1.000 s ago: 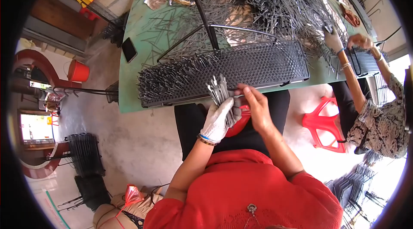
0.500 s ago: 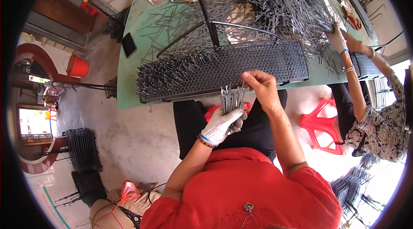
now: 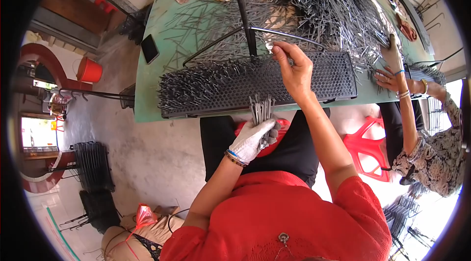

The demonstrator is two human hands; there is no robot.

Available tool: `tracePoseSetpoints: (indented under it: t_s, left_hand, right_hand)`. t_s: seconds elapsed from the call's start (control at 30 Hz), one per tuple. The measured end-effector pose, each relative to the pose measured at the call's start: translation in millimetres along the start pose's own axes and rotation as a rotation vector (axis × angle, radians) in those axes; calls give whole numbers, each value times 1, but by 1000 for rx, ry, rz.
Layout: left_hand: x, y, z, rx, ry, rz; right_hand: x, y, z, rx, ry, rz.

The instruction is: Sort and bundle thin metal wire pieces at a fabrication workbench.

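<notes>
My left hand (image 3: 255, 136), in a white glove, is closed round a bundle of thin metal strips (image 3: 261, 109), which stand up from the fist just off the rack's near edge. Over the far side of the black perforated rack (image 3: 306, 77) is my bare right hand (image 3: 297, 72), thumb and forefinger pinched together. What the pinch holds, if anything, is too small to make out. Many dark strips (image 3: 196, 84) stand upright in the holes of the rack's left part. The holes towards its right end show bare.
A large heap of loose strips (image 3: 338, 6) covers the back of the green table (image 3: 147, 94). A black post with braces (image 3: 243, 11) rises behind the rack. A phone (image 3: 149, 49) lies at the left edge. At right, a co-worker's hands (image 3: 390, 72) handle strips near a red stool (image 3: 365, 148).
My right hand has moved up and away from the bundle, over the rack's far side. My left hand stays closed on the strips. The co-worker's hands have shifted nearer the table's front.
</notes>
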State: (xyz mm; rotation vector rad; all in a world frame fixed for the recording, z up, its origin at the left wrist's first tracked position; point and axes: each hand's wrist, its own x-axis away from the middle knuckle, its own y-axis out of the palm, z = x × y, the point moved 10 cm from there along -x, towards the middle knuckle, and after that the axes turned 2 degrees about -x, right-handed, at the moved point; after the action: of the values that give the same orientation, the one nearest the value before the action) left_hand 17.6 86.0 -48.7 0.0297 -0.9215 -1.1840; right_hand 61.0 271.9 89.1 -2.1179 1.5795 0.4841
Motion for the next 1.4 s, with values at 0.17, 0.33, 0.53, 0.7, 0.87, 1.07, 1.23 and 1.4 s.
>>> tracePoseSetpoints:
  t_s: [0.17, 0.33, 0.53, 0.7, 0.87, 1.07, 1.23, 1.4]
  left_hand:
    - [5, 4, 0, 122, -52, 28]
    - [1, -7, -5, 109, -57, -17]
    - [-2, -2, -5, 160, -62, -49]
    - [-2, -2, -7, 161, -62, -73]
    - [2, -3, -5, 175, -98, -58]
    - [2, -1, -2, 214, -45, -121]
    - [5, 2, 9, 264, 17, -129]
    - [2, 2, 8, 237, 43, -112]
  right_hand:
    - [-6, 10, -12, 149, -151, 10]
    - [-9, 18, -16, 178, -176, -25]
    - [-6, 28, -16, 277, -259, -84]
    - [5, 38, -18, 353, -404, -154]
    - [8, 51, -22, 519, -460, -310]
    - [7, 25, -40, 387, -413, -174]
    - [48, 37, 6, 81, 304, -551]
    - [66, 28, 36, -87, 622, -497]
